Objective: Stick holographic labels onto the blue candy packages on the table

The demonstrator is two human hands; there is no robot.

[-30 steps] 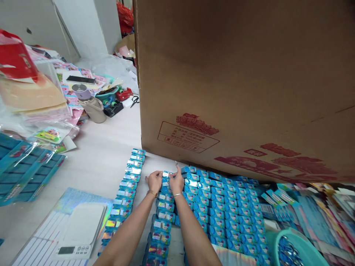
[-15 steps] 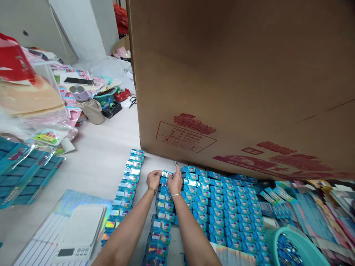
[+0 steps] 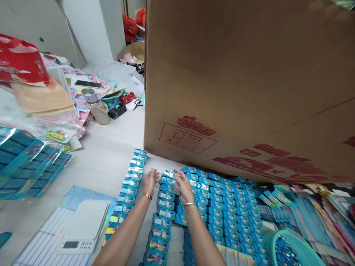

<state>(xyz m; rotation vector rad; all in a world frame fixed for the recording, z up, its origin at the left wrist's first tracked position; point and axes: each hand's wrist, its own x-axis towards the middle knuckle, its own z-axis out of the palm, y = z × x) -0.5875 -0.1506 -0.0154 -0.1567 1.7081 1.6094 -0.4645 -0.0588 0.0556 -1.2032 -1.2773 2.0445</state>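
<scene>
My left hand (image 3: pixel 151 181) hovers over the table with its fingers stretched, just left of a middle row of small blue boxes (image 3: pixel 165 204). Nothing is in it. On the row's other side, my right hand (image 3: pixel 183 187) has its fingers apart close to the farthest box (image 3: pixel 168 174); whether the fingertips touch it I cannot tell. A second line of blue boxes (image 3: pixel 129 191) stands farther left. Under and beyond my right hand are several dense rows of the same boxes (image 3: pixel 215 211).
A big cardboard carton (image 3: pixel 222 92) stands behind the rows. At left are a white scale (image 3: pixel 87 225), wrapped blue packs (image 3: pixel 30 166) and a bottle (image 3: pixel 98 111). Scissors (image 3: pixel 138 105) lie near the carton. A turquoise basin (image 3: pixel 305 246) sits at lower right.
Both hands were at the far end box of the middle row, one on each side. They have now drawn apart and opened, and the box stays in the row. The view has shifted slightly.
</scene>
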